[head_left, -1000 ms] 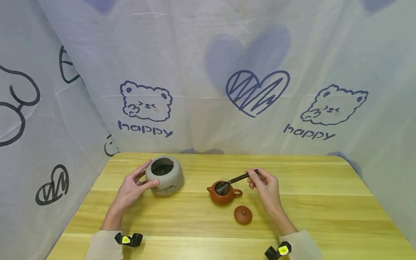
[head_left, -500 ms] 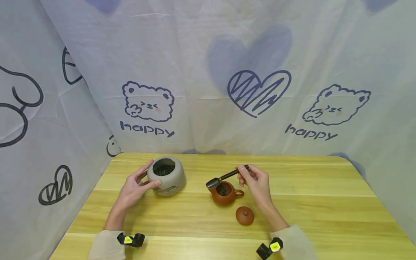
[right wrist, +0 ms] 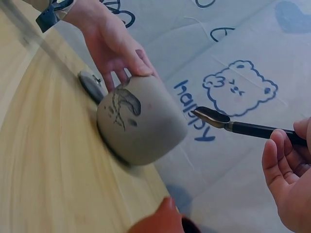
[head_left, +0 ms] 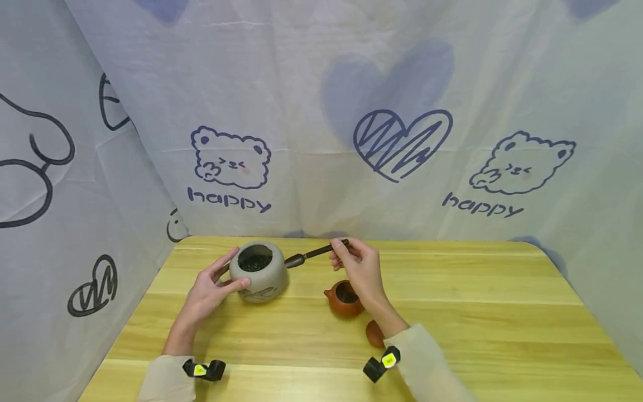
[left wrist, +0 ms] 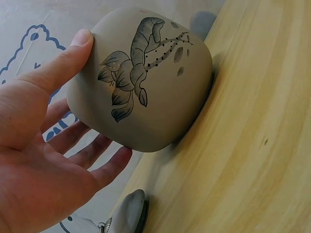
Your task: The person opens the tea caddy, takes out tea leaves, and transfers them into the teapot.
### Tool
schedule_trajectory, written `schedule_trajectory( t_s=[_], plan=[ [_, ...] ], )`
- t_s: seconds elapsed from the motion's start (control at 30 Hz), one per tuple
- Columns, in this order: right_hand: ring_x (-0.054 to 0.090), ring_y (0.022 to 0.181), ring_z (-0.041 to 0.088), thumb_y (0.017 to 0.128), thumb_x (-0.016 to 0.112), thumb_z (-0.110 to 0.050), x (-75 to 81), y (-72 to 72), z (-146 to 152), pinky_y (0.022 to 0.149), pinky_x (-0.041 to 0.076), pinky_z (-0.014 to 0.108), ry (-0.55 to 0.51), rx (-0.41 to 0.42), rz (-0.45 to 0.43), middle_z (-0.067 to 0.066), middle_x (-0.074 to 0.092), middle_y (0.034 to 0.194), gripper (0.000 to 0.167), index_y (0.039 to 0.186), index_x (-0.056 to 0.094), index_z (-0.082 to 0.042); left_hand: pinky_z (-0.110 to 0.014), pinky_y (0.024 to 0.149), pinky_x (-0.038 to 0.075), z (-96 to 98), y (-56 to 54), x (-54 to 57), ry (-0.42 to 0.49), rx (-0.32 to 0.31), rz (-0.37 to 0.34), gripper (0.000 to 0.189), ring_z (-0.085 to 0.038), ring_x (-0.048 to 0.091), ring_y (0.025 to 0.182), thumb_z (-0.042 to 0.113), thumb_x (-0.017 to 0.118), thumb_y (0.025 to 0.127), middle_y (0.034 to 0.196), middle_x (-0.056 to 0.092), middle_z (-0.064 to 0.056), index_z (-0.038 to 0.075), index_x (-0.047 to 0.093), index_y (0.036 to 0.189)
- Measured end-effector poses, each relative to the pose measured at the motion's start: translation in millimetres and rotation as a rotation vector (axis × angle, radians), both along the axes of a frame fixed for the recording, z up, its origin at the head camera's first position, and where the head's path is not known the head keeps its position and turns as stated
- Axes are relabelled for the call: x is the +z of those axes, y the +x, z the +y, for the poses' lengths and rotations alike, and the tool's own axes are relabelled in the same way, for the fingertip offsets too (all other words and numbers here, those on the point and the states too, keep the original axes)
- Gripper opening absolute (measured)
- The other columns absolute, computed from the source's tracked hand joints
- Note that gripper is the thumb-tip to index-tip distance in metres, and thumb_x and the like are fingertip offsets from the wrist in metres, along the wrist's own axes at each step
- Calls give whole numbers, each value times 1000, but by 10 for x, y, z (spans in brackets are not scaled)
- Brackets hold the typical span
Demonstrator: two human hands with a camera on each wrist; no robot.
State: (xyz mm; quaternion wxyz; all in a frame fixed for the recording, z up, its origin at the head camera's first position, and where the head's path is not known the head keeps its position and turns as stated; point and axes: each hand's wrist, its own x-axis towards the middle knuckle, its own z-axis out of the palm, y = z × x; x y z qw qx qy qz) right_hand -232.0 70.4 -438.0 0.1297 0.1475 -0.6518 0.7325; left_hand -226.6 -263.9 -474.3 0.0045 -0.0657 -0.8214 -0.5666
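Note:
My left hand (head_left: 206, 293) holds a round grey tea jar (head_left: 266, 282) by its side, thumb in front and fingers behind. Dark loose tea leaves (head_left: 255, 263) show inside, and a lotus drawing decorates its wall. My right hand (head_left: 363, 271) pinches the dark handle of a tea scoop (head_left: 295, 261). The scoop's head points left, by the jar's right side in the head view; the right wrist view shows it apart from the jar. Below that hand sits a small reddish-brown teapot (head_left: 341, 308), uncovered, with dark leaves inside. Its handle is hidden behind my right arm.
The teapot's lid (head_left: 373, 334) lies on the wooden table (head_left: 482, 324), partly covered by my right forearm. A grey lid (left wrist: 129, 213) with a knob lies beyond my left hand. A printed cloth (head_left: 311, 139) hangs behind the table.
My right hand has carried the scoop left and away from the teapot, from inside its mouth to near the jar. The left hand and jar stay in place.

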Motion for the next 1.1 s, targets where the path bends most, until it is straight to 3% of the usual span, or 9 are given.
schedule_trajectory(
  t_s=[0.2,0.4,0.5,0.7,1.1],
  plan=[
    [68,71,21,102,66,-20,76,-84,-247,66,62,30,46,13,65,24,69,87,27,104,72,6,-59,120,28,-3,2,-15,8,4,3,82,-39,29,151,27,82,91,168,28,-7,20,39,160],
    [69,73,36,101,67,-16,125,-188,-483,67,64,36,86,21,102,26,70,86,23,104,73,6,-58,120,28,-2,-6,-26,19,-3,4,82,-38,29,151,26,81,91,167,28,-9,20,38,161],
    [69,72,37,101,69,-17,141,-224,-585,67,63,36,128,18,123,20,72,84,21,103,74,3,-57,120,28,0,-9,-31,25,-10,4,82,-37,29,151,25,81,92,167,29,-10,19,37,161],
    [69,69,21,101,68,-20,131,-298,-753,60,59,25,286,-13,193,6,73,81,17,101,75,-5,-56,120,28,3,-10,-38,44,-17,-2,82,-36,29,151,24,80,92,167,27,-9,18,36,161],
    [62,72,8,102,67,-16,95,-384,-926,65,55,19,546,-68,353,1,74,87,13,102,76,-7,-51,122,24,-8,-26,-53,53,-51,26,79,-33,26,152,23,77,95,167,27,-9,14,35,161]
  ],
)
